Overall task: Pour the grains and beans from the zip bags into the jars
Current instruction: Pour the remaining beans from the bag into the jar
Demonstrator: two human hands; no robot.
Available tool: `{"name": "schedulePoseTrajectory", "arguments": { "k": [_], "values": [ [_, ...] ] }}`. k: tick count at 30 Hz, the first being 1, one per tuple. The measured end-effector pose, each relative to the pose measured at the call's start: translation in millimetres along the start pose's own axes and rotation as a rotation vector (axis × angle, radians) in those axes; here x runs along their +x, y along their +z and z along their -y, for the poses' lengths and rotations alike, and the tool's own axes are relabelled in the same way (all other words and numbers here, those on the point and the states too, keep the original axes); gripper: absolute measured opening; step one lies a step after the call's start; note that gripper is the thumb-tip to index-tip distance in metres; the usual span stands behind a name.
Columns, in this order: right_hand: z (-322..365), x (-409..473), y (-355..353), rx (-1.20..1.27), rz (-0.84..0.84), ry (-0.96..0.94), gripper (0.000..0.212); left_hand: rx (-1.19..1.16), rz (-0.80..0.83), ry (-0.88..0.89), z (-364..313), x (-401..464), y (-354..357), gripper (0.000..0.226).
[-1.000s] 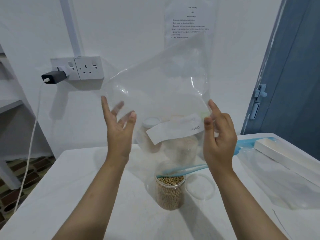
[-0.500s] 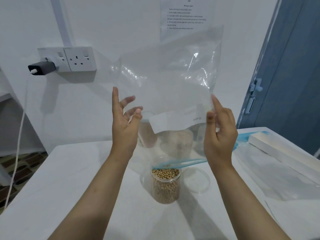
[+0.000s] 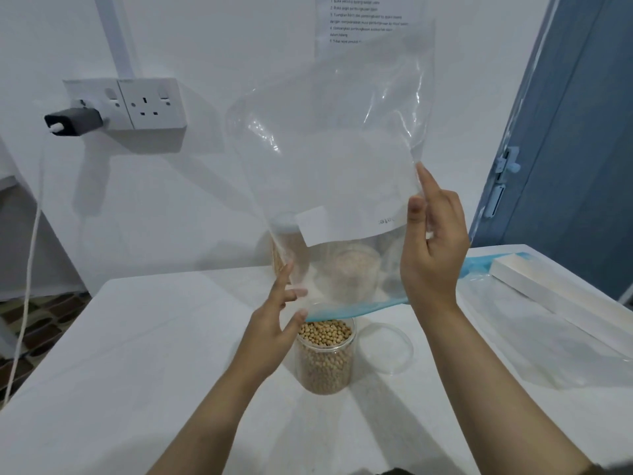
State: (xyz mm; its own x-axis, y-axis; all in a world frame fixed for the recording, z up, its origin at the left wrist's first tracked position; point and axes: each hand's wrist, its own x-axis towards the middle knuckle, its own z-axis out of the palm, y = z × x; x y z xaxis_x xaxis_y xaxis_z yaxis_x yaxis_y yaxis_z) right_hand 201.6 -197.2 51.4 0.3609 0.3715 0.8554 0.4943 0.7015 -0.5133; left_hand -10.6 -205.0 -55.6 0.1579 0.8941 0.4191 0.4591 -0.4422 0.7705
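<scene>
The right hand (image 3: pixel 433 248) pinches the upside-down zip bag (image 3: pixel 337 166) by its side edge; the left hand (image 3: pixel 274 332), fingers loose, touches its blue zip mouth directly over the bean jar (image 3: pixel 325 358) on the worktop (image 3: pixel 137 371). Emptied, it looks light, floppy and slippery: best held at the zip corners.
</scene>
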Motion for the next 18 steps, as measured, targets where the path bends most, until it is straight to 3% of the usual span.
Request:
{"name": "schedulePoseTrajectory", "arguments": {
  "k": [9, 16, 18],
  "values": [
    [-2.2, -4.3, -2.4, -0.012, 0.003, -0.001, 0.035, -0.105, -0.178, -0.014, -5.8, 7.4, 4.9, 0.068],
    [-0.5, -3.9, -12.3, -0.056, 0.001, 0.010, 0.038, -0.092, -0.157, 0.045, -6.3, 2.7, 9.4, 0.039],
    [-0.2, -2.9, -17.9, -0.079, -0.005, 0.027, 0.039, -0.093, -0.159, 0.075, -6.2, 3.0, 10.9, 0.045]
  ]
}}
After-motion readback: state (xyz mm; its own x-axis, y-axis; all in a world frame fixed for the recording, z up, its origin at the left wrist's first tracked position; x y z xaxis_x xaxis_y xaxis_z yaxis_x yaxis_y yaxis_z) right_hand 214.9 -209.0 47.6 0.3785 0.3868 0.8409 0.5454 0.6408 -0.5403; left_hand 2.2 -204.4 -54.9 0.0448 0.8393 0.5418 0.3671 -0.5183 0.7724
